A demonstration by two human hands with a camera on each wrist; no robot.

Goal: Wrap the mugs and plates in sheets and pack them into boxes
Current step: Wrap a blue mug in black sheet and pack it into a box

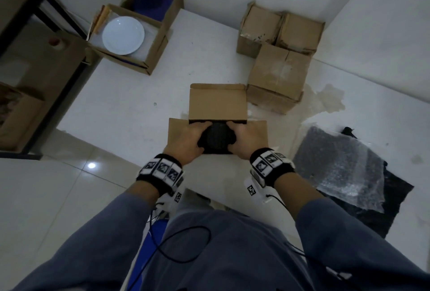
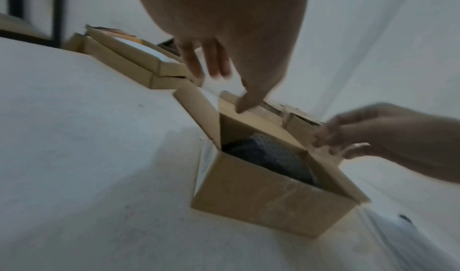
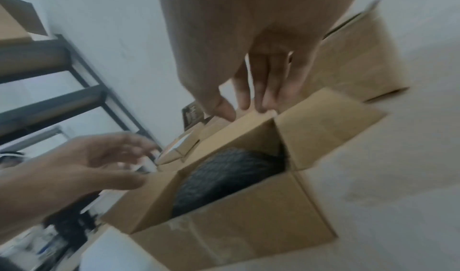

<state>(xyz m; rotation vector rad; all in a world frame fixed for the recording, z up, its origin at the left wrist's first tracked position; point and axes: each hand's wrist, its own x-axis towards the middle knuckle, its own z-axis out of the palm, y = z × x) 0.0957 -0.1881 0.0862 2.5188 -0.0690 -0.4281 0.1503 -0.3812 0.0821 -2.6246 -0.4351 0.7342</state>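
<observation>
- Wrapped bundle [image 1: 217, 138], dark and bubble-textured, sits inside the open box [image 2: 268, 202], directly below and between both hands.
- Left hand [image 1: 186, 140] and right hand [image 1: 247, 140] flank it, fingers loosely spread, apparently gripping nothing.
- Far flap [image 1: 217, 102] stands upright beyond the fingertips; side flaps lie outward.
- Closed boxes [image 1: 278, 58] stand beyond the right hand; folding room looks ample.

grey-blue long sleeves [image 1: 97, 232] pushed up the forearms, grey-blue trousers [image 1: 232, 255], black wristbands [image 1: 160, 171] with white square black-patterned marker tiles, white wrist devices [image 1: 253, 189] beneath, thin black cables [image 1: 183, 244] over the lap
</observation>
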